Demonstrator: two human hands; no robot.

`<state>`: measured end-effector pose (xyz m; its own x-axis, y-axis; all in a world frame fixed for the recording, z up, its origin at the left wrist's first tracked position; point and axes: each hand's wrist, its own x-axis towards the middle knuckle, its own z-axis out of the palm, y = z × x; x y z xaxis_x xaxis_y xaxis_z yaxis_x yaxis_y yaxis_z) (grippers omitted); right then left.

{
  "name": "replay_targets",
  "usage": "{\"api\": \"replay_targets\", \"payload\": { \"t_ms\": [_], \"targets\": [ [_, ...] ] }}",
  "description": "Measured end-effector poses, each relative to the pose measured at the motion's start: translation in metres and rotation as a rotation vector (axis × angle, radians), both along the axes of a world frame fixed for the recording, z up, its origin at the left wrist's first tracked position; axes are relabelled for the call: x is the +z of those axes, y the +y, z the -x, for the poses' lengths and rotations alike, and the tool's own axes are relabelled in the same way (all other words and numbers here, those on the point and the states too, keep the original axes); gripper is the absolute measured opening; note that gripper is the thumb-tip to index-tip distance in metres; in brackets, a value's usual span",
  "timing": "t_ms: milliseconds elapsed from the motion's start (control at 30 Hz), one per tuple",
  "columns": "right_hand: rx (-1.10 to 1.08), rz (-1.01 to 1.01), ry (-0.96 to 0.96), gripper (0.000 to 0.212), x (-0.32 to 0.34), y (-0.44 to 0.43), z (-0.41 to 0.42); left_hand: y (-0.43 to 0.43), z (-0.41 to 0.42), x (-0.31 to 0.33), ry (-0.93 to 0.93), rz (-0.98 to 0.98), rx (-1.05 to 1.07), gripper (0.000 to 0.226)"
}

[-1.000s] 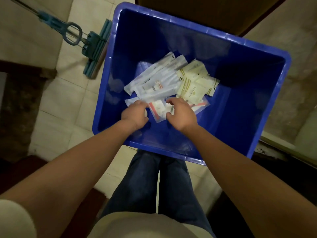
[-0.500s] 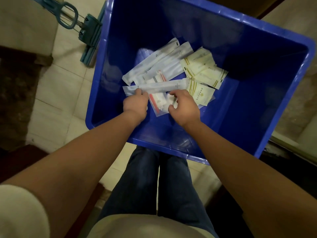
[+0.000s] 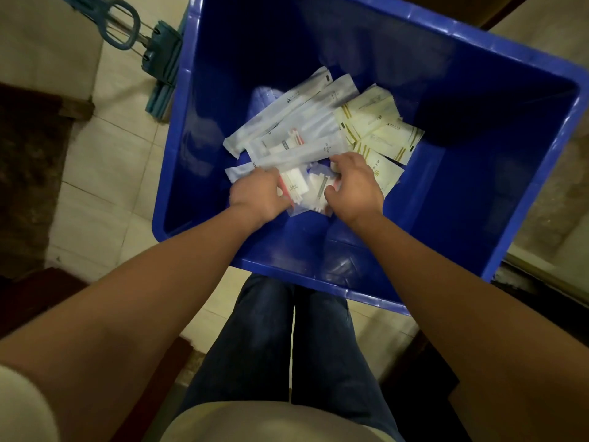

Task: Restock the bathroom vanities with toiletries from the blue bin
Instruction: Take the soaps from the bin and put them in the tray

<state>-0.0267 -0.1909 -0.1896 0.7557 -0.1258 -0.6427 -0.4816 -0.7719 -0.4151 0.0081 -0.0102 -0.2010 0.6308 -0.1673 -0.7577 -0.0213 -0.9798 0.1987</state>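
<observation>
1. Mop (image 3: 161,74): teal head and frame, lying on the floor just beside the bin's upper left corner.
2. Tiled floor (image 3: 105,173): pale tiles, carrying both the mop and the bin.
3. Blue bin (image 3: 191,138): deep plastic tub standing on the floor in front of the person's legs. The toiletries lie in a loose heap on its bottom.
4. Long white sachets (image 3: 287,122): several narrow packets, lying slantwise and overlapping in the left half of the heap.
5. Left hand (image 3: 258,196): inside the bin, back upward, fingers curled down and gripping the left edge of the clear pouch. The fingertips are hidden.
6. Clear pouch (image 3: 307,189): transparent bag with white and red items inside, held between the two hands at the near side of the heap.
7. Right hand (image 3: 355,186): inside the bin, fingers bent and thumb out, clamped on the right edge of the clear pouch.
8. Cream sachets (image 3: 382,135): flat packets with gold stripes, stacked at the right of the heap, partly under the right hand.
9. Legs (image 3: 287,346): in dark jeans, at the near rim of the bin.
</observation>
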Motion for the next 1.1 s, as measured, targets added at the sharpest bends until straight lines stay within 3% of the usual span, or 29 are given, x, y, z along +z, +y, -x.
{"api": "replay_targets", "payload": {
  "t_ms": [200,367,500,733,833,933,1100],
  "targets": [
    [0.024,0.030,-0.002,0.051,-0.009,-0.005,-0.010,-0.001,-0.001,-0.003,0.100,0.182,0.187,0.020],
    [0.060,0.063,0.024,0.051,-0.020,-0.009,-0.015,-0.008,-0.002,-0.005,0.358,0.449,0.650,0.022],
    [0.114,0.121,0.036,0.052,-0.024,-0.008,-0.018,-0.012,-0.007,-0.004,0.533,0.538,0.896,0.027],
    [0.144,0.171,0.072,0.040,-0.030,-0.007,-0.022,-0.012,-0.010,-0.006,0.631,0.573,0.956,0.046],
    [0.116,0.154,0.061,0.021,-0.029,-0.009,-0.022,-0.013,-0.011,-0.004,0.633,0.579,0.974,0.039],
    [0.088,0.115,0.073,0.015,-0.025,-0.010,-0.022,-0.015,-0.013,0.000,0.606,0.577,0.989,0.034],
    [-0.215,-0.072,0.052,0.013,-0.004,-0.008,-0.019,-0.018,-0.016,0.020,0.537,0.563,1.017,0.028]
  ]
}}
